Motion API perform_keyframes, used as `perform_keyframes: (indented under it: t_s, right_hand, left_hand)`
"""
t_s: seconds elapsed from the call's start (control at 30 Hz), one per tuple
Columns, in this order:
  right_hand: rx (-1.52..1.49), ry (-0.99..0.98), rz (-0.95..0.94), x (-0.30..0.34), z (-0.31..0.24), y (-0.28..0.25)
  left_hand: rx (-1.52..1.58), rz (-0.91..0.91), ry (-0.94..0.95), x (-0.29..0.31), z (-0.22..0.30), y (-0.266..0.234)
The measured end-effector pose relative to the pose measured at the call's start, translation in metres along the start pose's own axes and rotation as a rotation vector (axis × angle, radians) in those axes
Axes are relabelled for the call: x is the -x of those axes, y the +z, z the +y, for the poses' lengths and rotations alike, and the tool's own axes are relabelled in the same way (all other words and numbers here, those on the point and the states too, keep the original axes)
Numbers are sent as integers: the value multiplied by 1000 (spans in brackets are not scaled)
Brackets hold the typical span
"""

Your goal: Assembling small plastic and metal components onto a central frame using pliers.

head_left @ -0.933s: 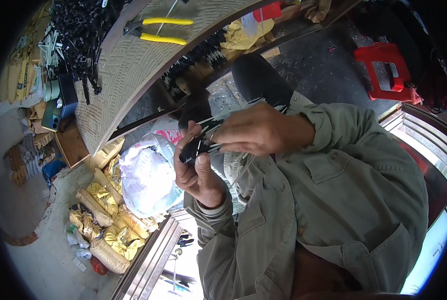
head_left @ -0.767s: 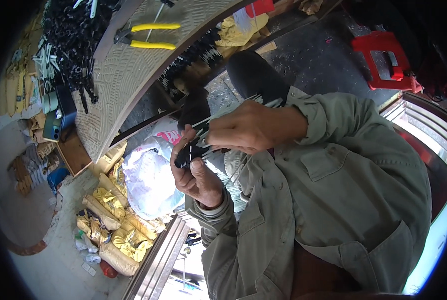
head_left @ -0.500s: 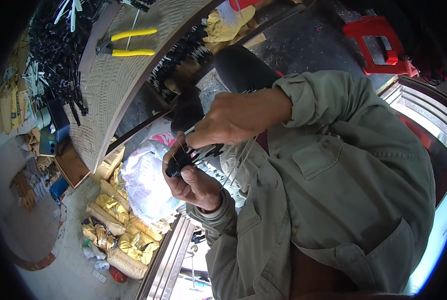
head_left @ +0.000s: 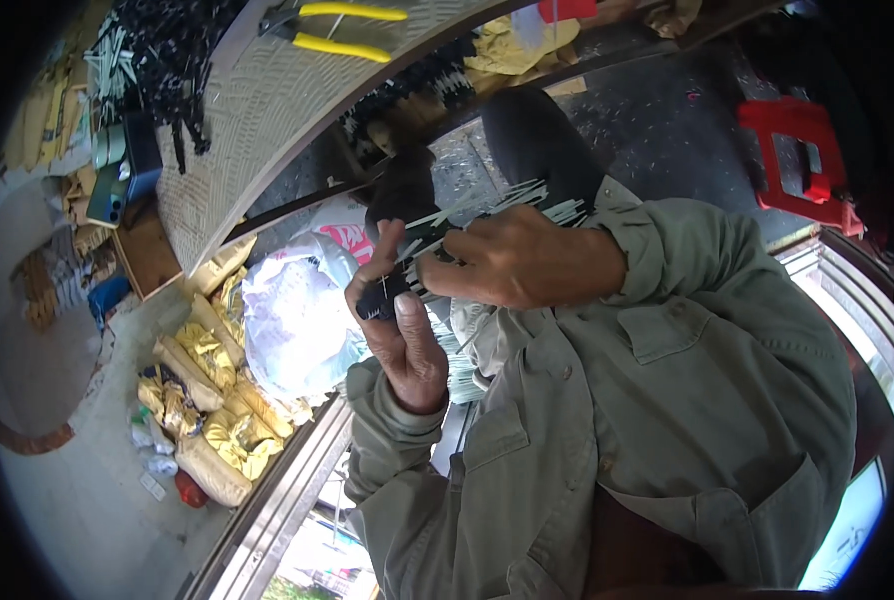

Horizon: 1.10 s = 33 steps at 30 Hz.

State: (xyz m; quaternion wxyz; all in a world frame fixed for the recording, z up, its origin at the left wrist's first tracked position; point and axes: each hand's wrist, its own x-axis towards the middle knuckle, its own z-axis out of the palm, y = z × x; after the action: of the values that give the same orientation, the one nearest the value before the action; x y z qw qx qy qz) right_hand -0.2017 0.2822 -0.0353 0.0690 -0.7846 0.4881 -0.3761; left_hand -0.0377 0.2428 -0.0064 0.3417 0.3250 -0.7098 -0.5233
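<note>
My left hand (head_left: 412,350) is closed around a bundle of thin black sticks (head_left: 377,300), its thumb pressed on the near side and a forefinger raised along the far side. A thin pale line crosses the bundle; whether it is a band or a thread I cannot tell. Against the bundle's right end sits my right hand (head_left: 527,255), back upward, fingers curled. What its fingertips grip is hidden. Pale thin sticks (head_left: 564,212) lie loose behind my right hand and wrist, on or near my lap. More pale sticks (head_left: 464,380) show below my hands.
Yellow-handled pliers (head_left: 352,30) lie on a ridged worktop (head_left: 257,120), beside a heap of black pieces (head_left: 172,70). A clear plastic bag (head_left: 297,310) and yellow-brown packets (head_left: 207,380) are at the left. A red plastic stool (head_left: 797,160) stands far right.
My view has shifted, so the surroundings sit differently. My right hand has drawn back from the bundle's top to its right end. Pale sticks now show behind it. The left hand keeps its hold.
</note>
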Motion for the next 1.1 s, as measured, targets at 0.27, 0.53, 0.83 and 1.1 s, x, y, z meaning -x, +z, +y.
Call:
perform_keyframes:
  t_s: [0.27,0.53,0.83,1.1]
  right_hand:
    - [-858,149,13,-26,37,-2]
    - [-1339,122,-388,-66,27,18]
    - [-1386,14,-200,-87,-27,53]
    - [-1351,207,-562,-97,-46,79]
  left_hand:
    - [65,451,67,24,-9,12]
    - [-65,302,181,27,15,-10]
    - [-205,292,102,49,50,-60]
    - [-70,243,60,76,32,-92]
